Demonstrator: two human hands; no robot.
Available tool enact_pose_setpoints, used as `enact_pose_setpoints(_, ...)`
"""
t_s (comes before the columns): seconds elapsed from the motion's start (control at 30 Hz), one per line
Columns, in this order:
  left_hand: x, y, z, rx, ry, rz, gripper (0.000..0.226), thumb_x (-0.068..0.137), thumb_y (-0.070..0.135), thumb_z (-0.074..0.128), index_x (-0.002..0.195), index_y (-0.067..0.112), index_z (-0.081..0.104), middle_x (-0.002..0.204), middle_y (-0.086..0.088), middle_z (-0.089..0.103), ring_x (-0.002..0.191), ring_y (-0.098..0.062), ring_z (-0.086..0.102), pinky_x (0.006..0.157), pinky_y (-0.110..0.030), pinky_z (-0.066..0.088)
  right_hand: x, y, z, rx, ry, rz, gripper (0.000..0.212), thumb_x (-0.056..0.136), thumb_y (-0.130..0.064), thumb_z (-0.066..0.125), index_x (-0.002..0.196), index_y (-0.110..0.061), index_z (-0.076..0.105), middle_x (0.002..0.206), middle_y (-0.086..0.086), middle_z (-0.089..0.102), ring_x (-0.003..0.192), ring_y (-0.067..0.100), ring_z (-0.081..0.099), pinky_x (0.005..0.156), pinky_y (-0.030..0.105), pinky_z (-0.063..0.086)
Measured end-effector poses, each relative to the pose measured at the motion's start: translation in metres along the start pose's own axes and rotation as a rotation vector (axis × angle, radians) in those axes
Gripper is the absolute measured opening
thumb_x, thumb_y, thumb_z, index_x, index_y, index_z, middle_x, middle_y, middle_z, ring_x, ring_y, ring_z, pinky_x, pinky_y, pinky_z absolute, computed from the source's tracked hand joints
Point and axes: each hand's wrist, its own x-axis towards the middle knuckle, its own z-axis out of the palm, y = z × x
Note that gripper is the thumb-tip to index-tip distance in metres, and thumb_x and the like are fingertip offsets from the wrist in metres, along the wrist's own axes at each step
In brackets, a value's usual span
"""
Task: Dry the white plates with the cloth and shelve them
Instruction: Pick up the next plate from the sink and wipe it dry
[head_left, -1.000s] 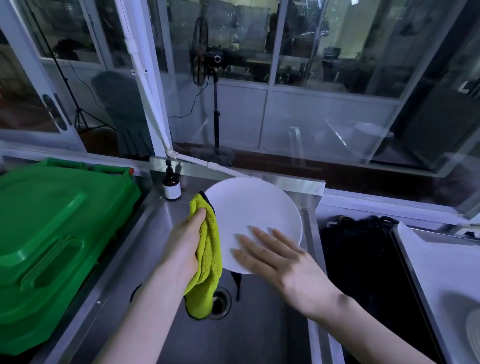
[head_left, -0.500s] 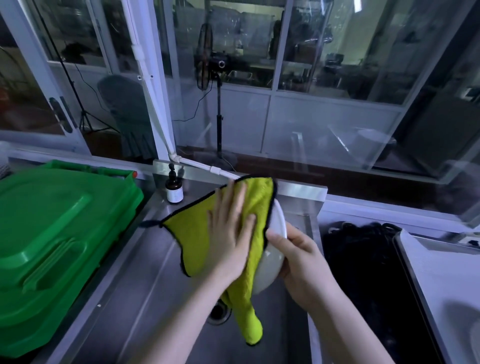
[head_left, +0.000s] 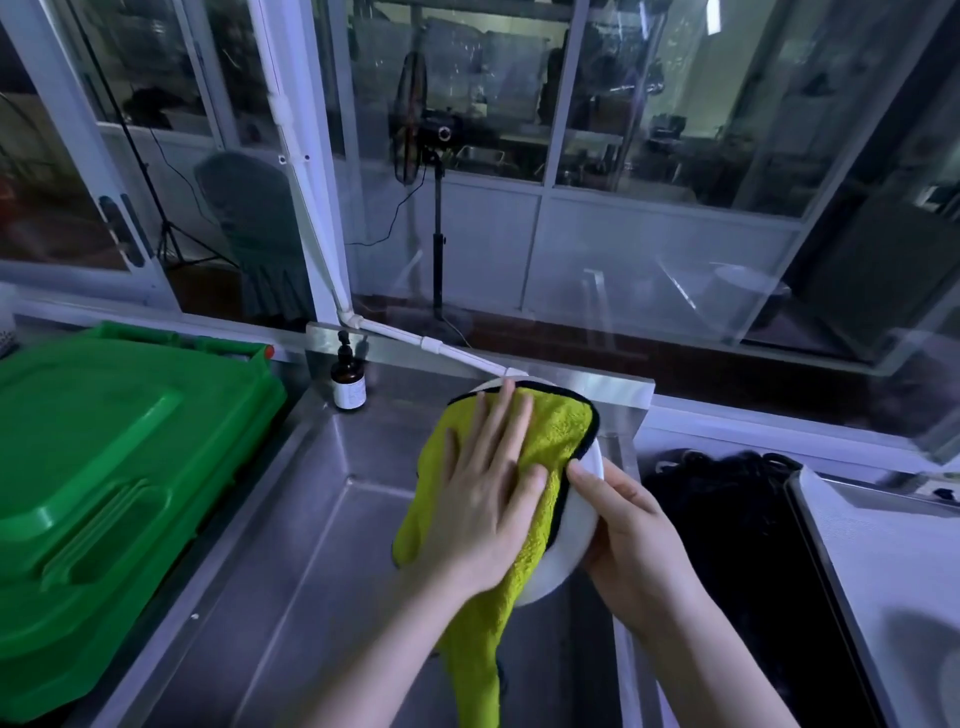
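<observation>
The white plate (head_left: 569, 556) stands on its edge over the sink (head_left: 311, 545), mostly hidden by the yellow cloth (head_left: 556, 431). The left hand (head_left: 483, 499) lies flat and open, pressing the cloth on it. The right hand (head_left: 639, 545) has its grip curled round the rim. The plate may be wet, so a hard push could slip it loose and crack it.

Fluffy terry cloth (head_left: 558, 431), glossy white plate (head_left: 574, 535), brushed steel sink (head_left: 291, 545), smooth green plastic lid (head_left: 104, 457)

No text can be read; the brown bottle (head_left: 349, 378) at the back left corner of the sink (head_left: 311, 525) has a white label, print too blurred
</observation>
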Motion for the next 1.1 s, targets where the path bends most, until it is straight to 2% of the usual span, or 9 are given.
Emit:
enact_pose_setpoints(0.13,0.017,-0.002,-0.001,-0.012,-0.061,0.012,0.06,0.097,0.062,0.015,0.154,0.044,0.011,0.162,0.025,-0.004,0.149,-0.002,-0.011,0.12,-0.044,-0.002,0.002,0.002,-0.001,0.022,-0.003,0.008,0.029,0.088,-0.023,0.063,0.11,-0.009,0.075,0.11,0.022,0.073,0.096,0.03,0.072,0.081,0.037,0.059)
enact_pose_setpoints(0.27,0.032,-0.026,-0.005,-0.055,-0.051,-0.12,0.056,0.1,0.059,0.021,0.152,0.04,0.012,0.161,0.021,0.003,0.15,-0.005,-0.004,0.123,-0.046,0.006,-0.001,0.001,-0.005,0.0,0.009,0.007,0.034,0.081,-0.025,0.072,0.111,-0.007,0.074,0.113,0.025,0.071,0.099,0.034,0.07,0.082,0.04,0.057)
enact_pose_setpoints(0.33,0.028,-0.032,-0.005,-0.076,-0.052,-0.173,0.056,0.1,0.052,0.022,0.152,0.037,0.008,0.158,0.022,-0.001,0.15,-0.008,-0.006,0.122,-0.046,0.007,-0.002,-0.003,-0.011,0.013,0.03,-0.01,0.037,0.077,-0.024,0.076,0.11,-0.007,0.074,0.113,0.024,0.071,0.099,0.033,0.07,0.082,0.038,0.057)
enact_pose_setpoints(0.47,0.007,-0.025,-0.007,-0.007,-0.063,-0.147,0.054,0.099,0.048,0.019,0.148,0.038,-0.003,0.16,0.017,-0.013,0.149,-0.009,-0.017,0.123,-0.041,-0.002,-0.002,-0.005,-0.018,0.094,0.06,-0.016,0.034,0.087,-0.022,0.067,0.116,-0.006,0.072,0.12,0.023,0.069,0.106,0.033,0.069,0.089,0.039,0.059)
enact_pose_setpoints(0.6,-0.014,0.004,-0.001,0.148,-0.115,-0.056,0.055,0.096,0.051,0.007,0.149,0.042,-0.004,0.16,0.023,-0.011,0.149,-0.006,-0.014,0.122,-0.04,-0.006,0.005,-0.001,-0.013,0.171,0.09,0.009,0.043,0.096,-0.023,0.054,0.134,-0.003,0.06,0.133,0.024,0.062,0.128,0.04,0.055,0.113,0.052,0.039)
enact_pose_setpoints(0.73,-0.003,0.008,0.001,0.183,-0.145,0.001,0.056,0.097,0.054,0.005,0.151,0.044,-0.005,0.16,0.025,-0.014,0.149,-0.005,-0.013,0.121,-0.042,-0.008,0.008,0.004,-0.008,0.242,0.133,0.027,0.05,0.094,-0.021,0.053,0.138,0.001,0.052,0.136,0.026,0.059,0.132,0.043,0.051,0.117,0.058,0.03)
enact_pose_setpoints(0.87,0.019,-0.02,-0.011,0.189,-0.218,-0.146,0.053,0.103,0.051,0.015,0.147,0.044,-0.013,0.156,0.022,-0.027,0.148,-0.007,-0.021,0.122,-0.047,0.0,0.005,0.0,-0.012,0.207,0.123,0.032,0.042,0.097,-0.019,0.052,0.135,0.0,0.057,0.134,0.026,0.06,0.13,0.045,0.052,0.116,0.057,0.032)
enact_pose_setpoints(1.0,-0.006,-0.016,-0.002,-0.004,-0.031,-0.137,0.057,0.098,0.051,0.015,0.152,0.035,0.004,0.162,0.014,-0.013,0.15,-0.01,-0.013,0.123,-0.043,0.003,0.007,-0.009,-0.014,0.217,0.144,-0.014,0.041,0.096,-0.021,0.052,0.133,-0.006,0.061,0.133,0.023,0.062,0.128,0.04,0.055,0.113,0.053,0.039)
enact_pose_setpoints(1.1,-0.026,-0.001,0.011,-0.143,0.163,-0.252,0.062,0.098,0.048,0.016,0.154,0.021,0.019,0.164,0.007,-0.002,0.152,-0.012,-0.005,0.123,-0.043,0.011,0.011,-0.011,-0.008,0.261,0.171,-0.025,0.043,0.095,-0.025,0.053,0.133,-0.009,0.061,0.132,0.02,0.064,0.124,0.037,0.059,0.106,0.049,0.047)
